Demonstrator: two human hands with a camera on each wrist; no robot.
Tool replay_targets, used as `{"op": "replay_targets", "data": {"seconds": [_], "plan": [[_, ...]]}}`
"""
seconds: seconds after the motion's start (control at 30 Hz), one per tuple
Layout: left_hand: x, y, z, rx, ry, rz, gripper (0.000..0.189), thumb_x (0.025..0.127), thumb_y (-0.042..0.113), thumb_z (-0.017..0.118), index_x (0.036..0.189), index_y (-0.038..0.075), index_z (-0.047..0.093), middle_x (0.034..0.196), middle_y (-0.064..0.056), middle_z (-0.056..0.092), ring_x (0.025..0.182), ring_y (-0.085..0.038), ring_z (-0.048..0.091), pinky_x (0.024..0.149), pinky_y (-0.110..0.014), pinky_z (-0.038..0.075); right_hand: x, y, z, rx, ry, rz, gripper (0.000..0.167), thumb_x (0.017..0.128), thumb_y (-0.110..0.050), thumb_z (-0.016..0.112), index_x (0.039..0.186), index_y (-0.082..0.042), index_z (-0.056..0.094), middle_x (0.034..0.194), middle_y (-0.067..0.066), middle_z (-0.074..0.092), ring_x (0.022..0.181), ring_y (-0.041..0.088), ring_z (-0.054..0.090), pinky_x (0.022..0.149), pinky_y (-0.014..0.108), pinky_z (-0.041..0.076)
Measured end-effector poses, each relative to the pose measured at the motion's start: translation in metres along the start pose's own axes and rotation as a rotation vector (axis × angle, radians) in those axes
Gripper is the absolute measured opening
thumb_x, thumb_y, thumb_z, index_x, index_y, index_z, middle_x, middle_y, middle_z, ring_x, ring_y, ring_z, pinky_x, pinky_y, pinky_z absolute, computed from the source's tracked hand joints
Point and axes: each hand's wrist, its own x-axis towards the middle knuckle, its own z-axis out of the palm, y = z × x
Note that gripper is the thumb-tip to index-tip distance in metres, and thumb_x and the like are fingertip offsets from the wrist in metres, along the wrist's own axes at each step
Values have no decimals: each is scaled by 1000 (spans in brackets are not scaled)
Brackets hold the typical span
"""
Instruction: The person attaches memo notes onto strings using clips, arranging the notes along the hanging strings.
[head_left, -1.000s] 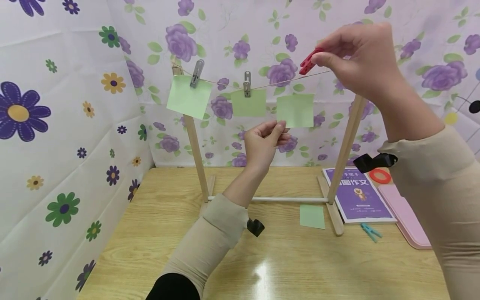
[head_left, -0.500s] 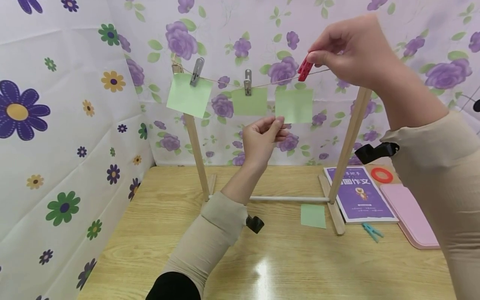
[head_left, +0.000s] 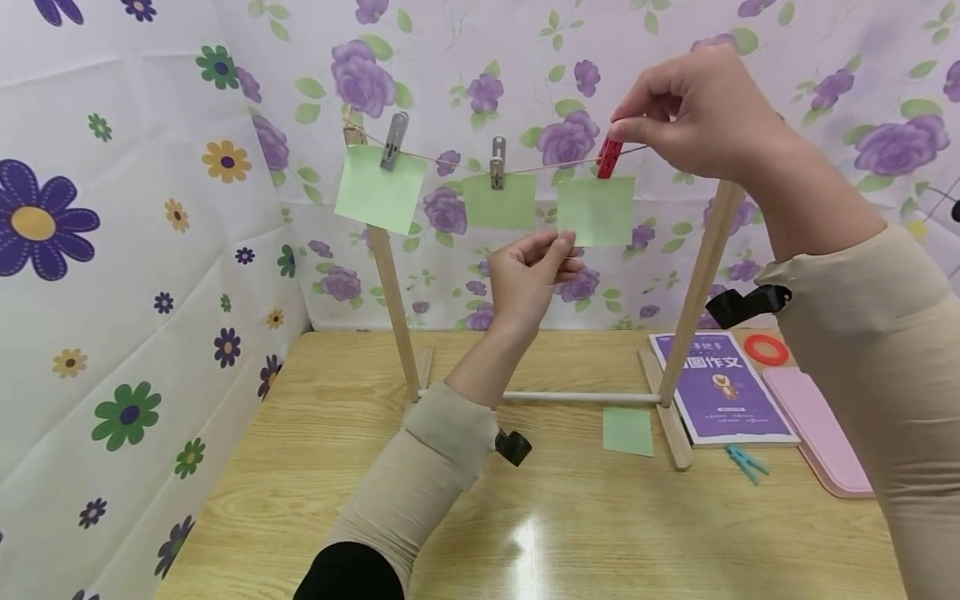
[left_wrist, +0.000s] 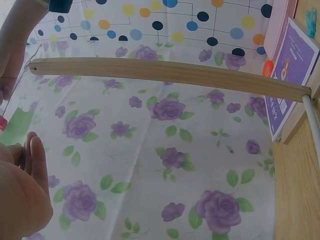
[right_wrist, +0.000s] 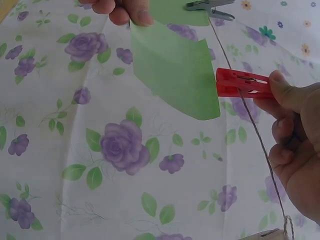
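Note:
My left hand (head_left: 528,279) pinches the lower left corner of a green paper square (head_left: 597,212) between thumb and fingers. Above it, my right hand (head_left: 693,117) grips a red clothespin (head_left: 609,157) by its upper end. The pin's tip meets the top edge of the paper, and the string (right_wrist: 260,135) runs across the pin in the right wrist view. Whether the pin bites the paper cannot be told. Two more green squares hang on the string to the left, one under a tilted grey metal clip (head_left: 394,140), the other under an upright grey clip (head_left: 497,162).
Wooden posts (head_left: 701,292) hold up the string, with a white rod (head_left: 577,397) low between them. On the table lie a loose green square (head_left: 627,432), a teal clothespin (head_left: 747,463), a purple book (head_left: 723,392), a pink case (head_left: 821,433) and an orange ring (head_left: 767,350).
My right hand has brought the red clothespin down from above the string to the paper's top edge, turning it more upright. The left hand has raised the paper slightly.

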Motion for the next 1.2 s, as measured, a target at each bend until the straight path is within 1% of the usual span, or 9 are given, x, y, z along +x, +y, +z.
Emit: {"op": "replay_targets", "data": {"seconds": [0.2, 0.43, 0.53, 0.7, 0.8, 1.03, 1.2], "plan": [[1, -2, 1, -10, 8, -6, 21, 94, 13, 74, 106, -4, 74, 89, -17, 75, 68, -15, 72, 72, -35, 64, -2, 1, 0, -10, -15, -9, 17, 96, -20, 72, 93, -4, 79, 70, 5, 61, 57, 13, 39, 50, 21, 31], [1, 1, 2, -19, -2, 12, 20, 94, 10, 74, 107, -5, 73, 88, -18, 75, 68, -15, 72, 72, -36, 64, -1, 4, 5, 1, -34, -14, 13, 94, -16, 74, 95, -5, 80, 70, 5, 60, 57, 13, 39, 48, 17, 29], [0, 1, 2, -22, -10, 16, 21, 94, 10, 74, 107, -6, 73, 89, -18, 75, 68, -15, 72, 72, -36, 64, -1, 5, 6, 9, -41, -10, 12, 95, -16, 74, 95, -5, 80, 73, 5, 63, 57, 13, 39, 47, 18, 30], [0, 0, 1, -25, -19, 26, 21, 94, 10, 74, 107, -7, 73, 89, -18, 75, 69, -15, 72, 73, -36, 64, -2, 7, 7, 15, -53, -31, 12, 95, -17, 74, 95, -5, 79, 79, 4, 68, 55, 12, 40, 45, 18, 30], [1, -1, 0, -29, -20, 33, 21, 94, 9, 73, 107, -7, 72, 89, -18, 75, 68, -15, 72, 73, -36, 64, -1, 7, 7, 26, -66, -36, 12, 94, -16, 75, 96, -6, 79, 79, 5, 69, 54, 10, 40, 43, 17, 30], [1, -2, -2, -15, -14, 26, 21, 94, 9, 73, 110, -5, 73, 90, -17, 76, 69, -14, 73, 74, -37, 64, -2, 7, 7, 36, -100, -3, 15, 93, -19, 77, 100, -6, 79, 73, 3, 62, 50, 10, 37, 42, 20, 28], [1, -2, -3, 4, -13, 18, 22, 94, 11, 73, 111, -4, 73, 91, -17, 76, 70, -14, 73, 75, -36, 64, -2, 6, 6, 34, -115, -2, 18, 91, -22, 79, 103, -8, 80, 74, 3, 60, 51, 11, 36, 41, 20, 28]]}}
